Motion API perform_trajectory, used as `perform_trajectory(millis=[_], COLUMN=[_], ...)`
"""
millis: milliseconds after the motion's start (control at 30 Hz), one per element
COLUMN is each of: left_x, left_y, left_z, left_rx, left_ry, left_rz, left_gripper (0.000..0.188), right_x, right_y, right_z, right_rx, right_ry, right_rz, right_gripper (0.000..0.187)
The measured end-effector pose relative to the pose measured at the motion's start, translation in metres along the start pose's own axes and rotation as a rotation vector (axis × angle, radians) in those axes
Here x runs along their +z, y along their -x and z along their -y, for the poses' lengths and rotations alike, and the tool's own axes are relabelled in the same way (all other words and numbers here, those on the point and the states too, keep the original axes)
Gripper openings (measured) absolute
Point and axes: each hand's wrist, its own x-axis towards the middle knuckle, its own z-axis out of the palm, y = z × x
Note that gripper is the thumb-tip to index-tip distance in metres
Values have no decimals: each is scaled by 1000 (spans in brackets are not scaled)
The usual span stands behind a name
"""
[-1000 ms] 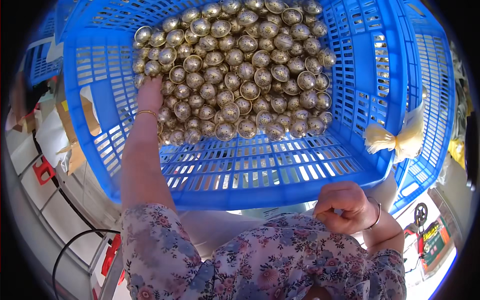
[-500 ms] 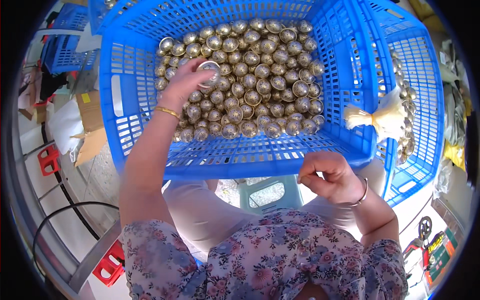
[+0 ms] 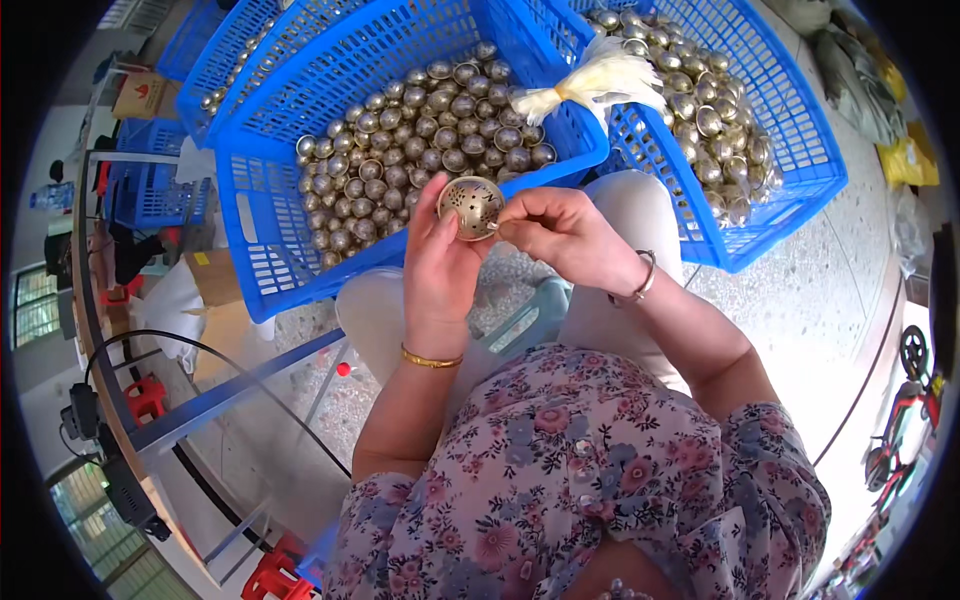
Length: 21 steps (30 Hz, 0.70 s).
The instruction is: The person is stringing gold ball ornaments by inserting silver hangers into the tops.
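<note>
A round silver-coloured metal ball [image 3: 465, 205] with star-like cut-out holes and a rim sits in my left hand [image 3: 437, 275]. My left thumb and fingers close round its side. At its right edge, my right hand [image 3: 575, 235] is closed in a pinch. A small pale tip shows by the right fingertips, but what it belongs to is hidden. Both hands are in front of a blue plastic crate [image 3: 290, 295], which holds many similar metal balls [image 3: 430, 125]. A tied bundle of pale strands [image 3: 590, 85] hangs over the crate's right side.
A second blue crate [image 3: 735, 245] with more metal balls stands at the right. Another blue crate [image 3: 195, 100] is at the far left. Between my knees is a pale green stool [image 3: 530, 320]. A metal frame bar [image 3: 235, 395] and a black cable [image 3: 215, 350] lie to the left.
My left hand has drawn the ball out of the crate toward me. My right hand has come up to meet it at the rim. The view has turned, showing more of the right crate.
</note>
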Motion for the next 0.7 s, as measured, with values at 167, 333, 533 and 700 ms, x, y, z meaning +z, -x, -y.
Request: perform_trajectory(millis=[167, 333, 533, 700], left_x=[28, 37, 41, 41], left_y=[22, 38, 45, 49], left_z=[3, 3, 3, 1], left_rx=[15, 75, 140, 165], left_ry=[-134, -191, -322, -394], left_rz=[17, 37, 16, 16], left_gripper=[40, 39, 37, 36], right_x=[1, 3, 1, 1], right_y=[23, 36, 39, 36], right_z=[2, 4, 1, -1], right_rx=[-75, -73, -55, -33], right_ry=[65, 68, 115, 116], right_rz=[-106, -56, -29, -10], right_gripper=[9, 9, 10, 11])
